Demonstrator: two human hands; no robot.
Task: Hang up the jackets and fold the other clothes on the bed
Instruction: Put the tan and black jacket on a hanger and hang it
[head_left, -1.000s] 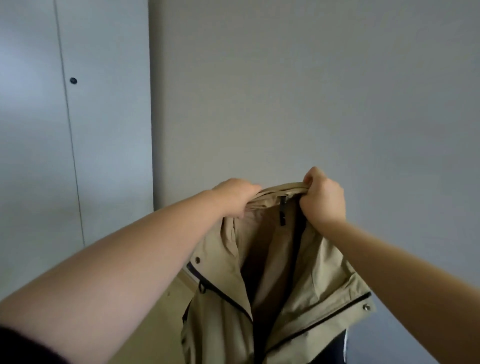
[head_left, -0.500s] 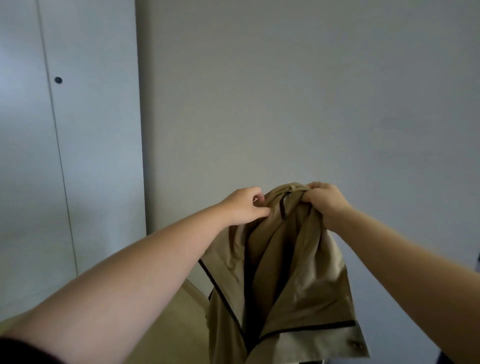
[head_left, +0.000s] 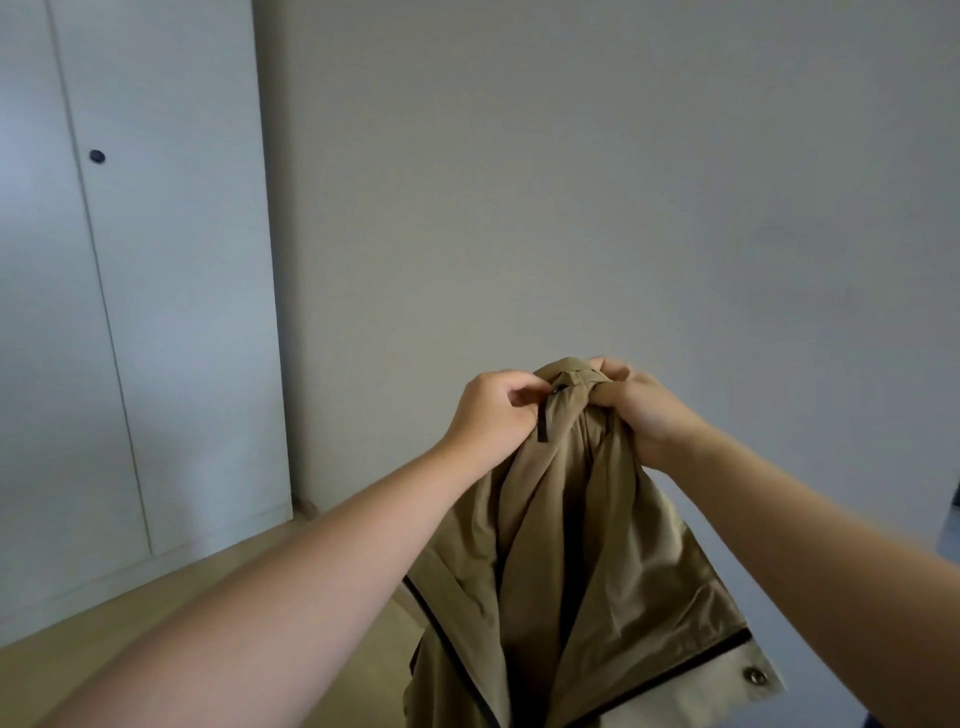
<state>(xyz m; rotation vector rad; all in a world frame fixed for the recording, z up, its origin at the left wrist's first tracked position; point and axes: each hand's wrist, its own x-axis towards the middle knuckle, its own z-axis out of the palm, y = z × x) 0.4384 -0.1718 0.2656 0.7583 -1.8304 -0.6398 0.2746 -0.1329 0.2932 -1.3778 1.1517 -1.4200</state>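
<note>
The khaki thin-fabric jacket (head_left: 571, 545) hangs in the air in front of the wall, its collar gathered into a tight bunch at the top, where the left hand (head_left: 493, 415) and the right hand (head_left: 639, 410) grip it from either side. A short black loop (head_left: 544, 422) dangles from the collar, and the cloth falls from there in long loose folds. Lower down, black zipper lines (head_left: 665, 675) edge the open panels, a round metal snap (head_left: 753, 675) sits on the paler flap at lower right, and the hem runs out of view.

One head view only, wide-angle, facing forward and a bit down from head height. Left hand (head_left: 488, 415) and right hand (head_left: 647, 413) near, low centre; wall (head_left: 571, 182) beyond the fingers (head_left: 522, 385), wardrobe (head_left: 166, 286) left of them, jacket (head_left: 571, 561) cut off below.
</note>
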